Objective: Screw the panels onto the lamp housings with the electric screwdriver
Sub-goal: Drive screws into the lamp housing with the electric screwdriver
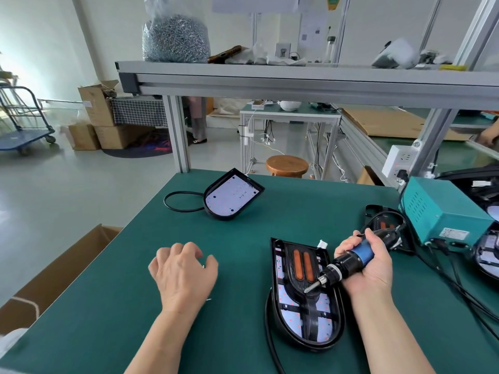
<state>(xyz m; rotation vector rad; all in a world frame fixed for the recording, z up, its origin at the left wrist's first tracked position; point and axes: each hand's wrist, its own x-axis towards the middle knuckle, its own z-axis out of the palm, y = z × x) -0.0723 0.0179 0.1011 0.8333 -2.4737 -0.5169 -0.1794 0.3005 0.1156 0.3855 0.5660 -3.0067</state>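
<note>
two lamp housings on the green mat (108, 319): near housing (336, 317) lies open side up with its black panel (297, 256) inside, far housing (232, 195) well beyond it to the left. right hand (370, 268) just right of the near housing, fingers wrapped round the electric screwdriver (351, 261), bit angled down at the panel. left hand (183, 273) left of the near housing, fingers curled down to the mat; can't tell if they pinch anything.

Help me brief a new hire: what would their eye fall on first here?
The right hand gripping the electric screwdriver, its bit aimed at the open lamp housing at the near right of the table, draws the eye first. Next come the teal box at the right edge and the big bag of screws on the shelf above.
</note>
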